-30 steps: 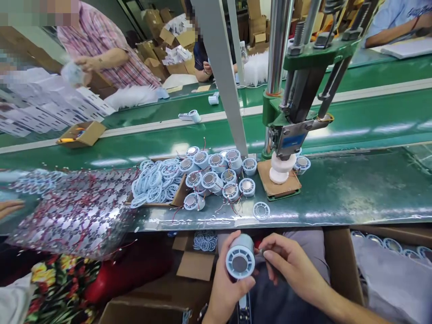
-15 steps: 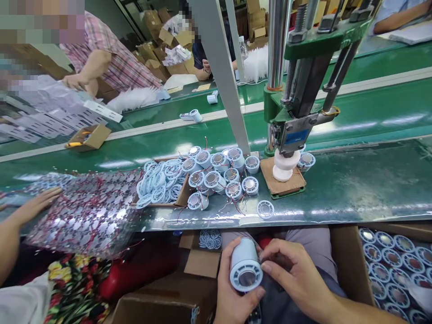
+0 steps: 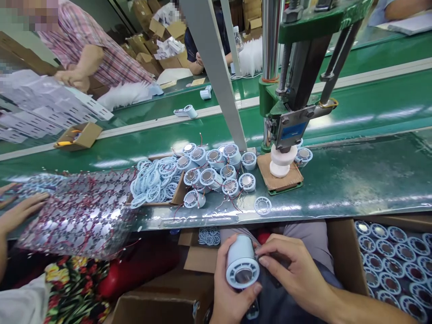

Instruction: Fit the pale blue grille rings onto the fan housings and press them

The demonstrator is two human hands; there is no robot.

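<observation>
Far left: a co-worker's hand [image 3: 18,211] flat on a clear bag of wired discs [image 3: 76,211], spread over the near edge of the green bench [image 3: 354,184]. Behind, across the conveyor belt [image 3: 371,112], a small open carton [image 3: 78,136] and a person in a plaid shirt [image 3: 97,49] bent over white perforated sheets [image 3: 40,112].

Next along the bench: a shallow cardboard tray of pale blue rings [image 3: 153,184], then a cluster of blue cylinders with red wires [image 3: 216,173], packed close, some touching. One loose grille ring [image 3: 262,205] just in front of the cluster, near the bench edge.

Below the bench edge, over the lap: left hand [image 3: 231,292] wrapped around a pale blue cylinder [image 3: 241,263], fingers curled tight on its body, thumb under the grille face, which tilts toward the camera. Right hand [image 3: 293,274] touching the cylinder's right side, fingers bent narrow and pinched at its wall; whether anything small sits between the fingertips cannot be told.

Above, on the bench: a green hand press [image 3: 293,103] over a white die [image 3: 279,163] on a brown pad [image 3: 281,180].

Far right, low: a box of finished blue units [image 3: 394,256], rows face up.
</observation>
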